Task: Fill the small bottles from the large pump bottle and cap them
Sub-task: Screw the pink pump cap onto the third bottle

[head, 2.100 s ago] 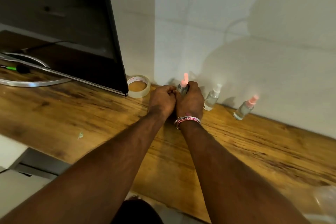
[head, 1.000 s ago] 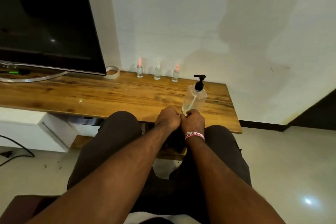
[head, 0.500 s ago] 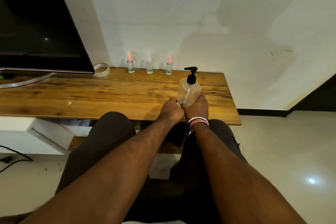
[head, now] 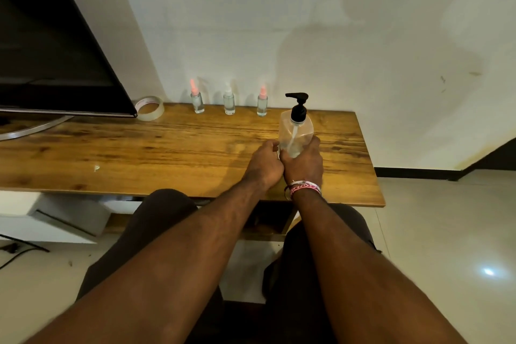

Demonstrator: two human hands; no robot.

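Forearms reach forward over dark-clad knees to the wooden bench (head: 167,153). Both hands meet at the foot of the pump bottle (head: 296,131), which stands upright on the bench, nearer its right end. The right hand (head: 304,163), a pink and white band (head: 304,188) on its wrist, curls its fingers and thumb round the lower part of the clear bottle. The left hand (head: 264,165) sits touching it on the bottle's left, fingers curled in against the bottle's base; whether it grips the bottle or something small I cannot tell. The bottle's black pump head points left. Beyond the pump bottle, along the wall, three small capped bottles stand upright in a row, apart from one another: one with a pink top (head: 262,103), a white-topped bottle (head: 229,102) left of it, and another pink-topped bottle (head: 196,99) farther left. Farther left again lies a roll of clear tape (head: 150,112), just beside the corner of a dark screen (head: 50,58).
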